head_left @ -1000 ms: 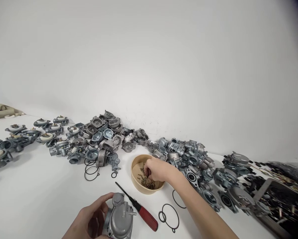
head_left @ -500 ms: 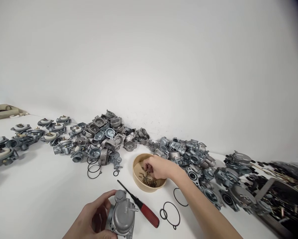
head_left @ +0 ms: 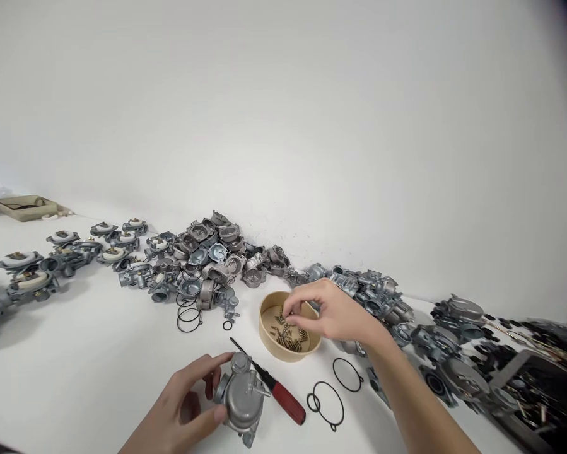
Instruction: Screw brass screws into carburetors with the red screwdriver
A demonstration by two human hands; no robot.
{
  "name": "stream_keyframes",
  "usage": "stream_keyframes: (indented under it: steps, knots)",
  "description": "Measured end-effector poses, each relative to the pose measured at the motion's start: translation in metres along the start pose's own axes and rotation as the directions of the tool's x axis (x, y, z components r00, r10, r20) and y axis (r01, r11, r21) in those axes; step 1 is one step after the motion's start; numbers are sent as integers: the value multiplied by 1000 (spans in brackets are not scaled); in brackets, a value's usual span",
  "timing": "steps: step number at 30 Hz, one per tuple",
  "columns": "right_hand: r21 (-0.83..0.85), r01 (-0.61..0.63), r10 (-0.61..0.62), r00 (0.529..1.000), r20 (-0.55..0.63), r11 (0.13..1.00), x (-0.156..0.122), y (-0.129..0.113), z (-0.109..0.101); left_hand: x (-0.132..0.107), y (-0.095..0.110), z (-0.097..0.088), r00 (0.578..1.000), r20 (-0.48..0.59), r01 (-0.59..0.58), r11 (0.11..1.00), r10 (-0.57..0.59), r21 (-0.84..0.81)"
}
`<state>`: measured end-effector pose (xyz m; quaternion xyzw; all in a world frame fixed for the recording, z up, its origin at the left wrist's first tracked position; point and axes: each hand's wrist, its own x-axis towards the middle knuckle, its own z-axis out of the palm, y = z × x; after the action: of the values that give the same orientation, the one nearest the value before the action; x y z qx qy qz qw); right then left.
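Observation:
Near the front edge of the view, my left hand (head_left: 181,400) is closed on the side of a grey metal carburetor (head_left: 244,398), thumb and fingers around its left part. Its rounded bowl cover faces up. Over a tan round bowl (head_left: 265,332) my right hand (head_left: 328,309) is held in a pinch. Anything between those fingertips is too small to make out. Brass-coloured screws (head_left: 289,343) lie loose on the bowl's floor. A screwdriver (head_left: 287,401) with a red and black handle rests just right of the carburetor, its tip pointing away to the left.
Black rubber rings (head_left: 329,403) lie right of the screwdriver, more (head_left: 188,318) to its left. Metal bowl covers (head_left: 217,252) are heaped behind. Carburetor bodies with white floats (head_left: 28,277) stand left; other bodies (head_left: 378,293) pile up right, beside a tray of small parts (head_left: 524,403).
My right hand has risen from among the screws and moved slightly right, now pinching above the bowl. My left hand still grips the carburetor, its thumb now higher. The view has shifted slightly.

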<state>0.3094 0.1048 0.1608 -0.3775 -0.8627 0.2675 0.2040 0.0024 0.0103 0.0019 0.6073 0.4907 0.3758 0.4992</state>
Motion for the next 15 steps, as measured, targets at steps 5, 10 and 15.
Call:
stream_keyframes:
  steps: [5, 10, 15]
  knots:
    - [95, 61, -52, 994, -97, 994, 6, -42, 47, 6, 20, -5, 985, -164, -64, 996, 54, -58]
    - [279, -29, 36, 999, -21, 960, 9, -65, 85, -9, 28, -5, 952, -271, -193, 966, 142, -171]
    - [395, -111, 115, 993, 12, 912, 10, -71, 94, -13, 31, -3, 966, -238, -175, 933, 102, -314]
